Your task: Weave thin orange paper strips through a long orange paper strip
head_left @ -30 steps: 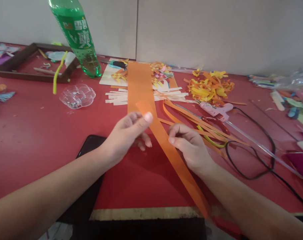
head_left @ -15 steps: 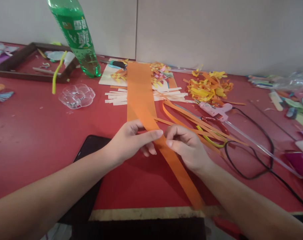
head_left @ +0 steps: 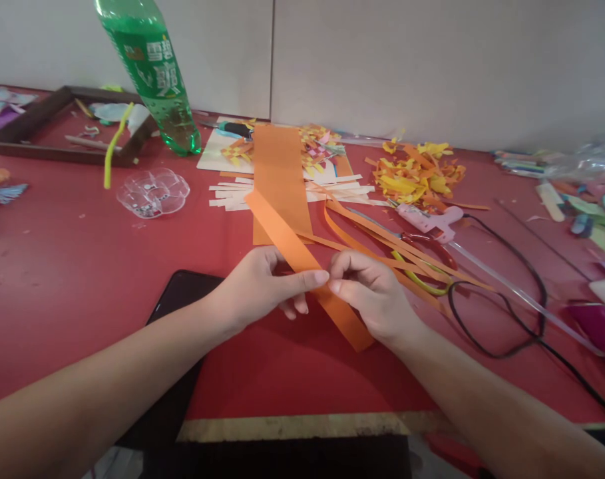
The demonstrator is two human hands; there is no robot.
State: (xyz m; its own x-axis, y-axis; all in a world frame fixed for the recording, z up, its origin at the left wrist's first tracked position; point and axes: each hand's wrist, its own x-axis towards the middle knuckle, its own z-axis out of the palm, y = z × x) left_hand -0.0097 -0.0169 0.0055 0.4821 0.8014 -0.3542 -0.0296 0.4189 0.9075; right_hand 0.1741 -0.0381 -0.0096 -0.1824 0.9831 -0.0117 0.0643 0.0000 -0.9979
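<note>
An orange paper strip [head_left: 282,234] slants from upper left to lower right through both hands. My left hand [head_left: 277,286] has its thumb on top of the strip and fingers beneath it. With thumb and forefinger together, my right hand [head_left: 359,287] pinches the strip's right edge, close to my left thumb tip. Behind the hands a wider orange sheet [head_left: 279,159] lies over white paper strips [head_left: 232,193]. Narrow orange strips [head_left: 402,247] spread to its right.
A green bottle [head_left: 155,80] stands at the back left, near a dark frame [head_left: 77,154] and clear plastic case [head_left: 153,193]. A phone [head_left: 182,299] lies under my left forearm. At right are a pink glue gun [head_left: 432,219], its black cable [head_left: 544,286] and paper scraps [head_left: 419,176].
The held strip now shows its upper end over the wider sheet, and its lower end has drawn up toward my hands. Both hands have stayed nearly in place.
</note>
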